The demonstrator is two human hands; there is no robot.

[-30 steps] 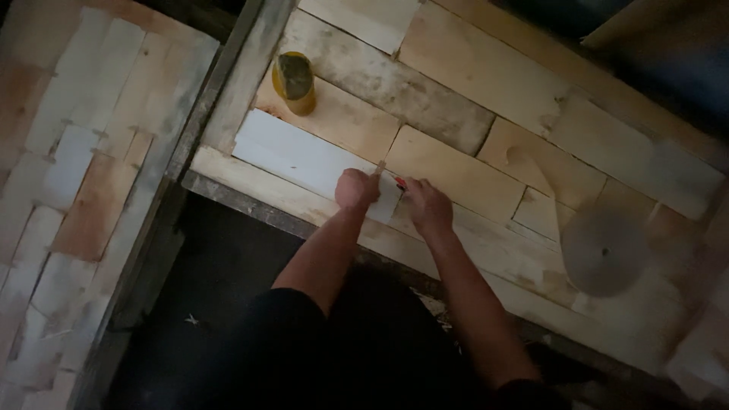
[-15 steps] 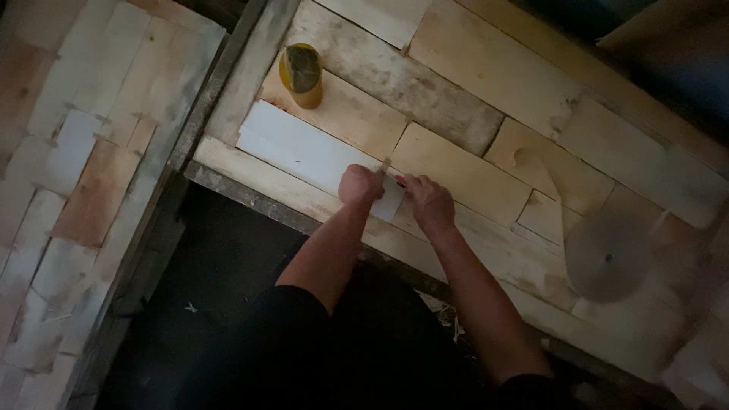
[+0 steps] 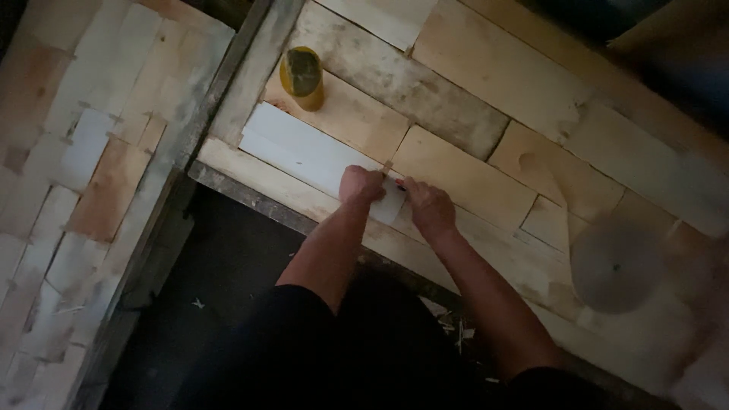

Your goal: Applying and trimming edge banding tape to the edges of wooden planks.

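We press our left hand (image 3: 361, 184), fingers curled, on the near right end of the pale rectangular wooden board (image 3: 304, 152), its long axis running up-left on the plank tabletop (image 3: 486, 76), while our right hand (image 3: 427, 206) pinches something small, unclear, just beside it.

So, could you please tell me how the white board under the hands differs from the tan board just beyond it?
The white board is pale and painted-looking; the tan board is bare wood. The left hand and right hand rest at the white board's end; the tan board lies untouched. Both lie flat and rectangular.

Dim, underexposed; light falls on upper planks, lower area black, soft blur.
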